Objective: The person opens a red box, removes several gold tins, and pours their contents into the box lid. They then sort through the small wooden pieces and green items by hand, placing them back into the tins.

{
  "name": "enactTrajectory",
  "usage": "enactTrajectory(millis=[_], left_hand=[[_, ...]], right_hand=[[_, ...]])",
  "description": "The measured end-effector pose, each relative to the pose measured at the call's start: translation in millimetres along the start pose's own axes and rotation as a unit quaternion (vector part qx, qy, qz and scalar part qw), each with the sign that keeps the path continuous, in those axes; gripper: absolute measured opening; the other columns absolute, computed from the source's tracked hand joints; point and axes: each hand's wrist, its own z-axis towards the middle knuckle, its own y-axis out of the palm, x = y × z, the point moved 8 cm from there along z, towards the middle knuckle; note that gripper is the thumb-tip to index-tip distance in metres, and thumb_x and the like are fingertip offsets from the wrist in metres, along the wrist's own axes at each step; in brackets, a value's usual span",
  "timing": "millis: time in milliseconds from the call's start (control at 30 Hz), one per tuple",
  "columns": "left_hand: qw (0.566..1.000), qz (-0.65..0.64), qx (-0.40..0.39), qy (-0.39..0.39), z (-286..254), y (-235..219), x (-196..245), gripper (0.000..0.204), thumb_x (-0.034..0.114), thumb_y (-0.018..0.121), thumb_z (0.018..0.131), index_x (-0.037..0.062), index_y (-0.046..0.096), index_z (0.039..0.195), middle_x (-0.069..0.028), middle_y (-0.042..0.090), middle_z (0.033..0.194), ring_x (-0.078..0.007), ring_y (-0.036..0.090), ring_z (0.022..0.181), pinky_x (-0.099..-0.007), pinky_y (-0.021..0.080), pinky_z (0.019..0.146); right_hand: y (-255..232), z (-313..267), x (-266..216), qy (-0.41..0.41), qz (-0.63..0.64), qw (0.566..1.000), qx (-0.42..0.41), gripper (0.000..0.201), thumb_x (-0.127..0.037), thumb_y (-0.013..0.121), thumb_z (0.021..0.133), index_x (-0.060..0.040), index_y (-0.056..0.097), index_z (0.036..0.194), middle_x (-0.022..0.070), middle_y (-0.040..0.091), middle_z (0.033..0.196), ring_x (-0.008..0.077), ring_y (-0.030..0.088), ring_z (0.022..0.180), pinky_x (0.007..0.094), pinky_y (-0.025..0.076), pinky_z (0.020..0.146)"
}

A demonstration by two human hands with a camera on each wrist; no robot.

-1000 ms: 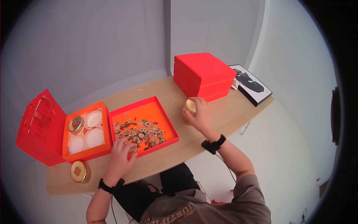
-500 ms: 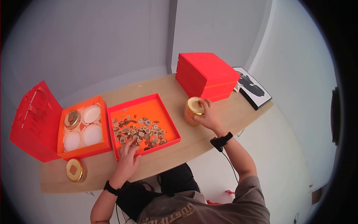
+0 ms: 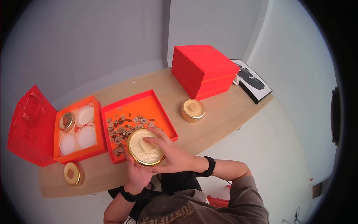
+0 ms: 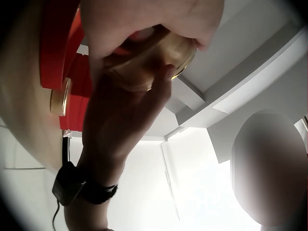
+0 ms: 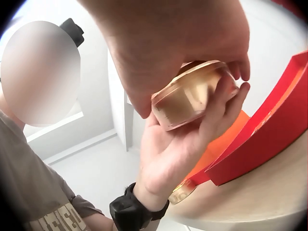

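Both left hand and right hand grasp the round gold-lidded jar, earlier right of the shallow red-orange tray, now above its near edge, side wall plain only in wrist views.

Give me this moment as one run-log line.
left hand: holds gold-lidded jar from below | right hand: grips it from above | tray: loose slices inside | open red box: another jar inside

Perhaps an office or studio, judging by grey walls, pale floor and wooden table.
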Motion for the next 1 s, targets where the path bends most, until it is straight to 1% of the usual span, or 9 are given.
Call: enactTrajectory(millis=[167, 267, 500, 667, 767, 833, 900, 933, 1000], left_hand=[[0.998, 0.064, 0.006, 0.016, -5.1, -8.1, -4.2, 0.083, 0.066, 0.048, 0.1, 0.0157, 0.023, 0.161, -0.0083, 0.035, 0.162, -0.0288, 0.037, 0.149, -0.0509, 0.035, 0.121], [1.0, 0.003, -0.006, 0.0, -3.8, -18.1, -10.2, 0.081, 0.065, 0.049, 0.1, 0.0176, 0.023, 0.161, -0.0074, 0.034, 0.163, -0.0282, 0.037, 0.149, -0.0505, 0.035, 0.121], [0.995, -0.077, 0.038, -0.051, 4.6, -18.0, -7.3, 0.088, 0.079, 0.029, 0.097, 0.0217, 0.021, 0.164, -0.006, 0.03, 0.165, -0.0292, 0.031, 0.152, -0.0558, 0.032, 0.12], [0.996, -0.088, 0.003, -0.024, 7.1, -18.9, 8.5, 0.084, 0.077, 0.03, 0.098, 0.0194, 0.032, 0.159, -0.0087, 0.041, 0.158, -0.033, 0.045, 0.142, -0.0561, 0.045, 0.104], [0.996, -0.093, -0.001, 0.004, 17.6, -23.1, 33.8, 0.084, 0.078, 0.031, 0.097, 0.017, 0.04, 0.154, -0.0123, 0.05, 0.15, -0.0363, 0.054, 0.129, -0.0561, 0.048, 0.096], [0.996, -0.086, 0.01, 0.007, 27.8, -20.5, 51.9, 0.081, 0.076, 0.032, 0.099, 0.0152, 0.043, 0.151, -0.0158, 0.055, 0.145, -0.038, 0.059, 0.118, -0.0552, 0.048, 0.096], [0.985, -0.121, 0.117, 0.038, 37.6, -24.7, 75.5, 0.077, 0.072, 0.033, 0.1, 0.013, 0.044, 0.149, -0.0184, 0.055, 0.142, -0.038, 0.059, 0.116, -0.0536, 0.048, 0.097], [0.994, -0.098, 0.032, 0.037, 48.9, -26.9, 81.9, 0.075, 0.07, 0.034, 0.101, 0.0123, 0.045, 0.147, -0.0176, 0.053, 0.144, -0.0361, 0.056, 0.124, -0.0536, 0.047, 0.101], [0.994, -0.101, 0.032, 0.038, 70.8, -36.8, 92.8, 0.074, 0.07, 0.036, 0.101, 0.0136, 0.045, 0.147, -0.0155, 0.052, 0.145, -0.0351, 0.053, 0.128, -0.0561, 0.046, 0.104]], right_hand=[[20.7, 3.7, 13.7, 0.0, -0.009, 1.0, 0.015, 0.094, -0.039, 0.091, 0.072, -0.0052, 0.043, 0.145, 0.0314, 0.032, 0.154, 0.0519, 0.037, 0.142, 0.0535, 0.04, 0.113], [20.3, 6.9, 19.7, 0.023, -0.012, 1.0, 0.005, 0.095, -0.04, 0.092, 0.07, -0.0053, 0.044, 0.144, 0.0311, 0.035, 0.151, 0.0514, 0.039, 0.14, 0.054, 0.039, 0.114], [11.3, 12.7, 31.9, 0.013, 0.075, 0.997, 0.002, 0.094, -0.036, 0.093, 0.072, -0.0072, 0.043, 0.147, 0.0247, 0.039, 0.15, 0.0431, 0.041, 0.142, 0.049, 0.038, 0.116], [-24.1, 10.3, 43.0, 0.042, 0.091, 0.994, 0.034, 0.094, -0.033, 0.092, 0.073, -0.008, 0.042, 0.149, 0.0237, 0.04, 0.152, 0.0397, 0.04, 0.143, 0.048, 0.035, 0.117], [-72.7, 6.3, 70.3, 0.093, 0.04, 0.989, 0.107, 0.096, -0.034, 0.091, 0.075, -0.0079, 0.039, 0.151, 0.023, 0.042, 0.15, 0.0397, 0.042, 0.141, 0.0478, 0.036, 0.116], [-109.8, -2.0, 100.3, 0.109, -0.204, 0.963, 0.141, 0.096, -0.037, 0.089, 0.076, -0.0077, 0.039, 0.152, 0.024, 0.042, 0.149, 0.0413, 0.043, 0.139, 0.049, 0.038, 0.115], [-131.6, -7.4, 130.3, 0.152, -0.204, 0.956, 0.147, 0.094, -0.039, 0.088, 0.077, -0.0081, 0.04, 0.152, 0.0256, 0.043, 0.149, 0.0426, 0.043, 0.139, 0.0498, 0.038, 0.114], [-140.7, -12.9, 146.0, 0.194, -0.199, 0.949, 0.153, 0.093, -0.042, 0.086, 0.077, -0.0085, 0.041, 0.151, 0.0272, 0.043, 0.148, 0.044, 0.043, 0.139, 0.0507, 0.038, 0.114], [-151.5, -18.1, 161.7, 0.212, -0.251, 0.936, 0.125, 0.093, -0.045, 0.086, 0.076, -0.0094, 0.042, 0.151, 0.0288, 0.043, 0.148, 0.0452, 0.042, 0.139, 0.0515, 0.039, 0.113]])
